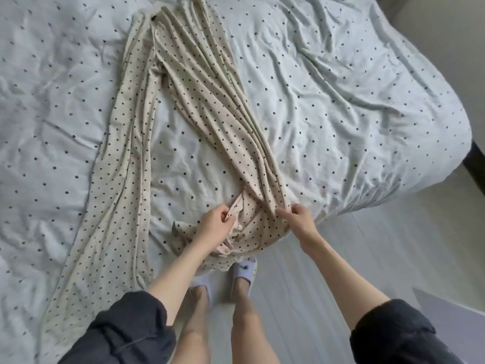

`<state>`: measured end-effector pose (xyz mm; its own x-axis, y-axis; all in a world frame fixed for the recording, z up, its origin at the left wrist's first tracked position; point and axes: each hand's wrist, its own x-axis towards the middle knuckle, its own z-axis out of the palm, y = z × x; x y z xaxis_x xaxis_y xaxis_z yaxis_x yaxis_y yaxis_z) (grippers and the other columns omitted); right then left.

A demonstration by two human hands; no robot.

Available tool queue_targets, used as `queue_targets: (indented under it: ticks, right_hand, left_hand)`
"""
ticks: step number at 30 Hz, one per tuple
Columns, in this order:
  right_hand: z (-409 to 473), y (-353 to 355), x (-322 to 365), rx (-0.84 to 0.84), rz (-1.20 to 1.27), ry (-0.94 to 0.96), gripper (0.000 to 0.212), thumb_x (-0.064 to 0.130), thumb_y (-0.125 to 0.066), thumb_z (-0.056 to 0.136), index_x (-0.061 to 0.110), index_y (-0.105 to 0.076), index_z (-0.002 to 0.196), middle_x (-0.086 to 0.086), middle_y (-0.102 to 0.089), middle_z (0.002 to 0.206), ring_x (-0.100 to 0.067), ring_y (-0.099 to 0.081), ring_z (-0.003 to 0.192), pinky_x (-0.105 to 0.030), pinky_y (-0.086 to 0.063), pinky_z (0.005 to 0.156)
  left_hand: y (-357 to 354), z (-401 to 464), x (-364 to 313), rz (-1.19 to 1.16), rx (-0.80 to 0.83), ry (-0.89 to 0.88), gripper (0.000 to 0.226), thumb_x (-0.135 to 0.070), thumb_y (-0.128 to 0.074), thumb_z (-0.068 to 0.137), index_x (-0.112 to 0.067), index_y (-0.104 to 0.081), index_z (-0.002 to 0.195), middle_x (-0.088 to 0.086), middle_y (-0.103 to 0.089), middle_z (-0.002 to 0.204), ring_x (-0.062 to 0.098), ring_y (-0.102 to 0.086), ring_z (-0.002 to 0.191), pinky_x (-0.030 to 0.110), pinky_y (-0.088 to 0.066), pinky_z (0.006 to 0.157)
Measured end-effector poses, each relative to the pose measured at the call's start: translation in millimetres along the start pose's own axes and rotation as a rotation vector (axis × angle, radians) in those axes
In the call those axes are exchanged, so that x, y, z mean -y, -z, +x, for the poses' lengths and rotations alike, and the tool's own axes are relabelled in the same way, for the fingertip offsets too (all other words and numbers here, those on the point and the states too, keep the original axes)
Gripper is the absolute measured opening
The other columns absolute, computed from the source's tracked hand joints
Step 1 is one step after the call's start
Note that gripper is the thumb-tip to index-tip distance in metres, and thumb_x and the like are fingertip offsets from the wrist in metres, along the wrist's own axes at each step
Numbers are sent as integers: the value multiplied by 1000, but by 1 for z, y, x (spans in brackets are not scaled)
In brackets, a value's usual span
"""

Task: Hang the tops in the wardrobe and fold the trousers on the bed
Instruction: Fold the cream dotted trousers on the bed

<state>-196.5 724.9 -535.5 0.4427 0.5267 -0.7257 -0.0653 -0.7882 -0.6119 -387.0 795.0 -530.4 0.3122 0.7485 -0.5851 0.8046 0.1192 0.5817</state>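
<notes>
Beige trousers with black dots [199, 101] lie spread across the bed [341, 114], the two legs running apart from a joined far end toward me. The left leg lies flat down to the bed's near edge. The right leg is bunched into long folds, and its near end hangs over the bed's edge. My left hand [214, 223] pinches that bunched end on its left side. My right hand [300, 216] pinches the same end on its right side.
The bed carries a crumpled pale cover with dark dots. Pale floor [354, 258] lies to the right of the bed and under my slippered feet [244, 269]. A grey flat edge [451, 308] shows at the lower right.
</notes>
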Motion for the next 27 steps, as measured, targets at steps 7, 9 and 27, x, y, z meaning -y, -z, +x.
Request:
queue_targets:
  ticks: [7, 9, 27]
  right_hand:
    - [-48, -10, -13, 109, 87, -82, 27, 23, -63, 87, -2, -69, 80, -5, -61, 75, -13, -52, 68, -24, -39, 60]
    - [-64, -14, -12, 114, 119, -56, 23, 25, -63, 87, 4, -67, 76, -4, -59, 71, -12, -51, 65, -21, -39, 57]
    - [-211, -59, -75, 131, -103, -8, 18, 17, -70, 82, 5, -64, 70, -6, -61, 69, -13, -55, 58, -16, -44, 48]
  left_hand:
    - [45, -92, 51, -266, 25, 162, 18, -11, -56, 86, -3, -44, 76, 5, -40, 66, 12, -36, 56, 27, -30, 56]
    - [54, -114, 64, -304, 41, 184, 19, -10, -55, 87, 8, -49, 88, 10, -48, 74, 16, -40, 65, 32, -32, 62]
    - [68, -210, 131, -244, 106, 77, 6, -12, -58, 90, -16, -56, 87, 0, -59, 75, 6, -46, 52, 13, -38, 52]
